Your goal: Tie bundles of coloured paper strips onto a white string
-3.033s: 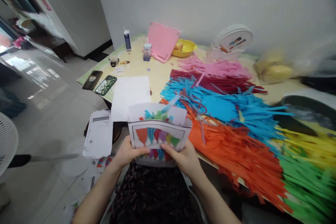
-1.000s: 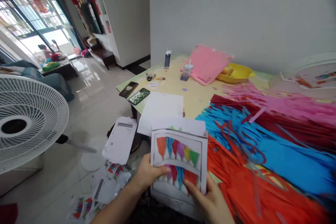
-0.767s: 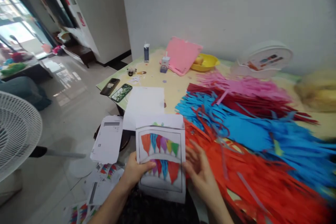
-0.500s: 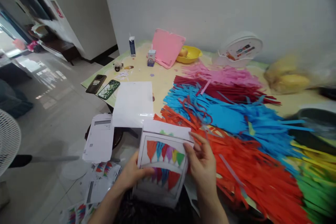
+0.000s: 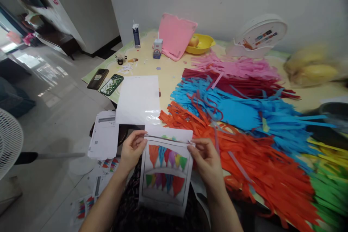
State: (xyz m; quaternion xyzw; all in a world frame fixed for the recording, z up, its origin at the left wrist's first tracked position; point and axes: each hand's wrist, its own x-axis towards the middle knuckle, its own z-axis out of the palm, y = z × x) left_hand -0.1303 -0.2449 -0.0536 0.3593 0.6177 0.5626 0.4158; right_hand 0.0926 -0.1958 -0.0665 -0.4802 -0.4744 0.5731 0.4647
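Note:
Over my lap I hold a clear plastic packet (image 5: pixel 166 172) with a printed card inside, showing two rows of colourful tassel bunting. My left hand (image 5: pixel 133 150) pinches its upper left edge, near a dark line across the top. At the upper right corner, my right hand (image 5: pixel 205 154) pinches the same edge between thumb and fingers. Above that line a pale flap (image 5: pixel 168 131) stands up. Just beyond it, a stack of white sheets (image 5: pixel 138 98) in shiny plastic lies on the table edge.
Orange paper fringe (image 5: pixel 261 170) and blue fringe (image 5: pixel 236 112) spread across the table's right side. Two phones (image 5: pixel 112 84) lie at the left corner. A pile of white packets (image 5: pixel 104 136) sits lower left, with more on the floor. A white fan (image 5: pixel 9 143) stands far left.
My left hand has moved up from the packet's left side to its top left edge. My right hand has shifted slightly left and stays at the upper right corner. The view has tilted slightly.

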